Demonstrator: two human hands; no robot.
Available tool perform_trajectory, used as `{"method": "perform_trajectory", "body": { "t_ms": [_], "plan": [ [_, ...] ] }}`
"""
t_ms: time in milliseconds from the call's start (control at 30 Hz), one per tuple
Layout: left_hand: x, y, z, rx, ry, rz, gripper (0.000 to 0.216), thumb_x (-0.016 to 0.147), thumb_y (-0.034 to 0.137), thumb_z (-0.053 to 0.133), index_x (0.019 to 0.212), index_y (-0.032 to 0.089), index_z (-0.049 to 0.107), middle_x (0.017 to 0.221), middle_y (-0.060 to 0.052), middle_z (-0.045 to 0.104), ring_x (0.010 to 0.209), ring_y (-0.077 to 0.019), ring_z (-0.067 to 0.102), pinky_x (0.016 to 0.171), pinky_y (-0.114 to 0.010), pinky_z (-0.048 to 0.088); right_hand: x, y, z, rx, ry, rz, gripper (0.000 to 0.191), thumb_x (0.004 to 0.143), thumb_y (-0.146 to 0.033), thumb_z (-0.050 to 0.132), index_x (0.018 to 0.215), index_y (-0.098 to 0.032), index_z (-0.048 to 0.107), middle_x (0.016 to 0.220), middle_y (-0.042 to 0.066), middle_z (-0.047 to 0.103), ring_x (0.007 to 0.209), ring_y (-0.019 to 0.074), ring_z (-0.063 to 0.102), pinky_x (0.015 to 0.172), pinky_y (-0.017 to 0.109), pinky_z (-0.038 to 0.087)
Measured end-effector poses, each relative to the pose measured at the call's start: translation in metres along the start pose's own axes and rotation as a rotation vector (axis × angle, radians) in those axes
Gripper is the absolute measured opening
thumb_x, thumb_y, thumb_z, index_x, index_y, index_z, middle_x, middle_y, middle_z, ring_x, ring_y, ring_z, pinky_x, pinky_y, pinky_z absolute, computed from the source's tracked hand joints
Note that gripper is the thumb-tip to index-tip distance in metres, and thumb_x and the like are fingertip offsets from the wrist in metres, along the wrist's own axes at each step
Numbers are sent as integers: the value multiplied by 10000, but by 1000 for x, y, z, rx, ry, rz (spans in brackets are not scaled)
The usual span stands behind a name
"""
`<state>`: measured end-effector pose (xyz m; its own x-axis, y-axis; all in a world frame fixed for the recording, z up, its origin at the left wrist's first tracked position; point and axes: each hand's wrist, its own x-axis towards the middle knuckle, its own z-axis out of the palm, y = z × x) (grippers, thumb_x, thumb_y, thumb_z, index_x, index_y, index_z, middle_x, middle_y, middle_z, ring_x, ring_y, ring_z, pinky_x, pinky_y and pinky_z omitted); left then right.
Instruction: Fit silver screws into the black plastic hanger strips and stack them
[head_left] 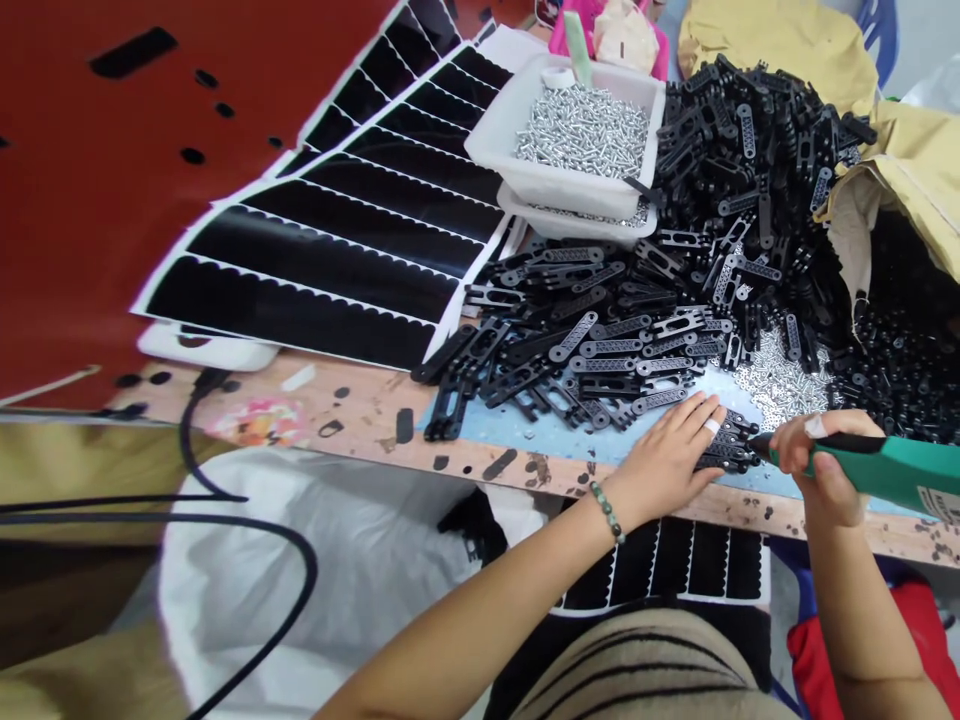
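My left hand (675, 450) lies flat, fingers stretched out, pressing on a small stack of black plastic link pieces (731, 452) at the table's front edge. A white tape ring sits on one finger and a bead bracelet is on the wrist. My right hand (821, 462) is wrapped round a green electric screwdriver (892, 470), whose dark tip points left at the stack under my left fingers. A big heap of the same black plastic pieces (720, 230) fills the table beyond both hands. Loose silver screws (780, 375) lie just behind the stack.
Two stacked white trays (495, 125) hold silver screws at the back. Black sticker sheets (352, 240) lie left of them, beside a red board (82, 180). A tan sack (915, 160) spills parts at right. A white bag (360, 560) and black cable (195, 495) hang below the edge.
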<state>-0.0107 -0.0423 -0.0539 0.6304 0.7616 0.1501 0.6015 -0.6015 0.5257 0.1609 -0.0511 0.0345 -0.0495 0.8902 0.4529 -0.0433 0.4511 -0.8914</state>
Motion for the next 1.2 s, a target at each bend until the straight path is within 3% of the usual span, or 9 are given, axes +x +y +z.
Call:
{"method": "perform_trajectory", "body": {
  "t_ms": [333,567,800,933,1200],
  "plan": [
    [1,2,0,-22,-1,-2,659,896,452,510,1423,134,275,1523,-111,266,1435,-240,134,1156,-393,236,1,-9,10,-126,-179,-119,70,814,-262,580,862,-212,592,533,-37,529,449,139,532,486,324,508],
    [1,2,2,-29,13,3,652,895,460,509,1417,139,286,1523,-115,266,1436,-255,128,1148,-409,246,7,3,5,-110,-74,27,94,820,-286,617,866,-224,563,541,-62,510,432,114,509,481,282,478],
    [2,1,4,-10,21,4,643,909,483,488,1421,153,284,1518,-106,281,1433,-244,146,1150,-400,251,-1,-29,0,-19,59,-44,91,830,-281,600,901,-228,580,536,-48,526,437,128,499,516,323,464],
    [3,1,3,-1,24,4,641,903,469,508,1416,147,297,1516,-109,282,1427,-251,166,1153,-398,247,-6,-30,-5,-13,63,-31,98,829,-286,600,905,-229,576,532,-51,517,438,132,494,522,325,454],
    [3,2,2,-8,20,3,647,903,473,506,1419,151,287,1514,-112,285,1423,-255,173,1152,-402,249,-11,0,-11,-28,-26,14,76,856,-257,579,919,-231,544,549,-60,523,468,130,524,538,311,471]
  ]
}}
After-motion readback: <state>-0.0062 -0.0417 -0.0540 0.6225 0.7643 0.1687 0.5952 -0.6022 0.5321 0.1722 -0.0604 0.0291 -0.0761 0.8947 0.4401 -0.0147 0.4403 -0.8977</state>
